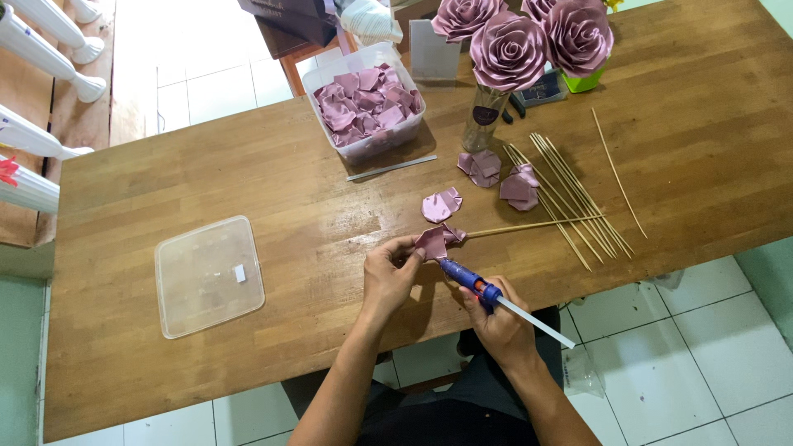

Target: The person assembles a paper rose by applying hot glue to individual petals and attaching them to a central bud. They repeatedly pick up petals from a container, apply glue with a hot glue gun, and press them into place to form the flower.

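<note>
Working at the wooden table (206,177), butcher-block planks w/ smooth finish, I'm near its front edge. Clear plastic tub (364,103) at the back holds loose mauve satin petals; its flat square lid (208,275) lies well apart to the left. Three finished satin roses (522,37) stand in a glass vase (483,118), petals glossy & spiralled. Bundle of thin bamboo skewers (578,194) fans out on the right, pale & straight. Few cut petal pieces (442,205) lie between vase & my hands.

My left hand (388,277) has thumb & fingertips pinched on the half-built rose bud (436,240), small mauve folded satin on the tip of a skewer stick (537,225) that runs off to the right, low over the table. My right hand (498,324) is wrapped tight around the blue glue gun (471,281), nozzle touching the bud's base, white glue stick poking out the back.
</note>
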